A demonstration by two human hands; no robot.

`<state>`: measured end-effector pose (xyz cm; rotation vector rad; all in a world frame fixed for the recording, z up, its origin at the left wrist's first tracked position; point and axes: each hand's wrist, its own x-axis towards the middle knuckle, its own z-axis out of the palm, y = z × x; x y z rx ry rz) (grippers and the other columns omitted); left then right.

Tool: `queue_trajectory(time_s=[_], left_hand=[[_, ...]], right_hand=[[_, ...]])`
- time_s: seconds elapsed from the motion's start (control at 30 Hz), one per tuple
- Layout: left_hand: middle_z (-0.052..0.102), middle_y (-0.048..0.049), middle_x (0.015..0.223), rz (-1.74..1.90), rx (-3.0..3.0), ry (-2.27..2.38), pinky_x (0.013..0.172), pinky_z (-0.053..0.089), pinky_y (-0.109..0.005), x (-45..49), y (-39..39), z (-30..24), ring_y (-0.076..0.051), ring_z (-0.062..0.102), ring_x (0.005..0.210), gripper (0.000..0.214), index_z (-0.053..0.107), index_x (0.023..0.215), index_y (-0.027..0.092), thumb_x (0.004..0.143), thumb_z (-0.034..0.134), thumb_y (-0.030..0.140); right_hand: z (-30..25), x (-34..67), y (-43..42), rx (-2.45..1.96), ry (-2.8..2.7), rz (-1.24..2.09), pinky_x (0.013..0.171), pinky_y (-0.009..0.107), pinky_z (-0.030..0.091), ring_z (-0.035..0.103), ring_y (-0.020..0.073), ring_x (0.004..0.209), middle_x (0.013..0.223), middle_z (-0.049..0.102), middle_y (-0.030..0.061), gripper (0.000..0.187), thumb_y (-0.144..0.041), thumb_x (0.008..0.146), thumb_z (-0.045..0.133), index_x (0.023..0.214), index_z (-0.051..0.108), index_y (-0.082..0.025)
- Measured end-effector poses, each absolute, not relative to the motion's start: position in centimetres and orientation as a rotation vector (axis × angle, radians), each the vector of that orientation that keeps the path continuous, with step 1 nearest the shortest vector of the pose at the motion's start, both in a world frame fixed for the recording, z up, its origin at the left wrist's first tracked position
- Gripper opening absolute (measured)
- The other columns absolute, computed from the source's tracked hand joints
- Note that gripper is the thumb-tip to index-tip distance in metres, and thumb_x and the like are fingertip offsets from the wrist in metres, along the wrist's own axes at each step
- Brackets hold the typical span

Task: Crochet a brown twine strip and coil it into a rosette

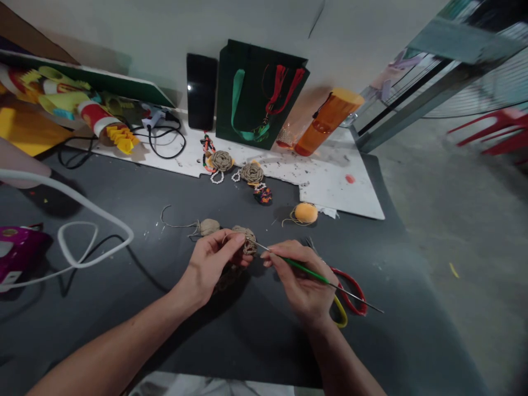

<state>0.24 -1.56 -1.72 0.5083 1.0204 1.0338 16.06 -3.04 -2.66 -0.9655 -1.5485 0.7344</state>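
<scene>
My left hand [212, 261] pinches a brown crocheted piece [248, 245] between thumb and fingers above the dark table. In my right hand [307, 280] is a crochet hook [307, 269] with a green grip, held like a pen. Its metal tip reaches the crocheted piece beside my left thumb; whether it is inside a stitch I cannot tell. Just beyond my left hand lies a small ball of brown yarn [209, 226], its loose end curling left. Partly behind my right hand are scissors [350, 286] with red and yellow handles.
An orange yarn ball [306, 213] and two crocheted rosettes [221, 160] with beads lie farther back. Along the wall stand a phone [202, 92], a dark green gift bag [256, 93] and an orange bottle [325, 124]. A white cable [103, 206] loops at left near a purple device [20, 250].
</scene>
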Motion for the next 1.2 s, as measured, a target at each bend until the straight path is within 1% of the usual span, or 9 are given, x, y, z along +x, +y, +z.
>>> queue_trajectory(time_s=[0.17, 0.47, 0.53, 0.7, 0.77, 0.9, 1.0, 1.1, 1.2], left_hand=[[0.064, 0.0015, 0.059, 1.087, 0.622, 1.087, 0.06, 0.049, -0.019, 0.3, -1.6, -1.9, -0.008, 0.059, 0.056, 0.03, 0.067, 0.068, 0.013, 0.064, 0.079, 0.041], [0.065, -0.0005, 0.06, 1.067, 0.636, 1.058, 0.059, 0.048, -0.022, 0.1, -1.7, -1.6, -0.011, 0.058, 0.056, 0.029, 0.066, 0.067, 0.014, 0.068, 0.076, 0.041], [0.063, 0.0001, 0.06, 1.099, 0.7, 1.088, 0.059, 0.048, -0.022, 0.1, -1.6, -1.5, -0.011, 0.058, 0.057, 0.026, 0.067, 0.065, 0.014, 0.069, 0.076, 0.038], [0.062, 0.0011, 0.06, 1.145, 0.783, 1.166, 0.059, 0.046, -0.023, 0.1, -1.6, -1.7, -0.012, 0.057, 0.058, 0.019, 0.069, 0.067, 0.016, 0.07, 0.076, 0.033], [0.062, 0.0011, 0.06, 1.148, 0.819, 1.204, 0.058, 0.045, -0.022, 0.1, -1.6, -1.8, -0.012, 0.055, 0.058, 0.018, 0.069, 0.066, 0.016, 0.07, 0.076, 0.033], [0.064, -0.0005, 0.061, 1.09, 0.694, 1.132, 0.061, 0.047, -0.024, 0.1, -1.6, -1.7, -0.013, 0.058, 0.058, 0.025, 0.068, 0.067, 0.015, 0.069, 0.076, 0.038], [0.066, -0.0023, 0.062, 1.04, 0.558, 1.029, 0.061, 0.048, -0.024, 0.0, -1.6, -1.6, -0.012, 0.059, 0.057, 0.032, 0.067, 0.069, 0.013, 0.065, 0.079, 0.042], [0.066, -0.0033, 0.062, 1.018, 0.527, 0.981, 0.061, 0.049, -0.024, 0.0, -1.5, -1.4, -0.012, 0.059, 0.057, 0.034, 0.068, 0.07, 0.012, 0.064, 0.08, 0.042], [0.066, -0.0034, 0.062, 1.016, 0.5, 0.941, 0.061, 0.049, -0.024, 0.0, -1.5, -1.2, -0.011, 0.059, 0.057, 0.033, 0.068, 0.069, 0.011, 0.063, 0.081, 0.041]], right_hand=[[-2.9, 16.0, -3.1, -1.021, -1.511, 0.778, 0.059, 0.028, 0.055, 0.066, 0.0139, 0.065, 0.078, 0.07, 0.0016, 0.023, -0.005, 0.083, 0.061, 0.096, 0.069, -0.022], [-2.7, 15.7, -2.7, -0.969, -1.402, 0.936, 0.061, 0.028, 0.056, 0.066, 0.0136, 0.066, 0.076, 0.071, 0.0006, 0.018, -0.01, 0.086, 0.062, 0.093, 0.07, -0.025], [-2.7, 15.7, -2.8, -0.973, -1.421, 0.905, 0.06, 0.029, 0.056, 0.066, 0.0141, 0.066, 0.077, 0.071, 0.001, 0.019, -0.01, 0.085, 0.061, 0.094, 0.07, -0.025], [-2.7, 15.8, -3.1, -0.983, -1.613, 0.686, 0.064, 0.033, 0.056, 0.067, 0.0171, 0.069, 0.081, 0.073, 0.0039, 0.024, -0.008, 0.082, 0.063, 0.097, 0.071, -0.025], [-2.7, 15.7, -3.2, -0.981, -1.611, 0.693, 0.064, 0.032, 0.055, 0.067, 0.0166, 0.068, 0.08, 0.073, 0.0034, 0.025, -0.007, 0.082, 0.063, 0.098, 0.071, -0.025], [-3.0, 15.3, -3.2, -0.975, -1.416, 0.873, 0.063, 0.03, 0.055, 0.066, 0.0144, 0.067, 0.079, 0.072, 0.0018, 0.021, -0.008, 0.084, 0.063, 0.094, 0.071, -0.025], [-3.3, 15.0, -3.0, -0.991, -1.224, 1.054, 0.06, 0.026, 0.055, 0.067, 0.0124, 0.064, 0.078, 0.072, 0.0002, 0.012, -0.014, 0.084, 0.066, 0.089, 0.07, -0.024], [-3.4, 14.9, -2.8, -1.008, -1.068, 1.179, 0.056, 0.023, 0.053, 0.067, 0.0114, 0.061, 0.074, 0.073, -0.0002, 0.004, -0.021, 0.082, 0.069, 0.086, 0.07, -0.023], [-3.2, 14.8, -2.5, -0.972, -0.97, 1.243, 0.053, 0.02, 0.051, 0.066, 0.0106, 0.058, 0.07, 0.073, -0.0007, 0.007, -0.026, 0.078, 0.073, 0.082, 0.07, -0.022]])
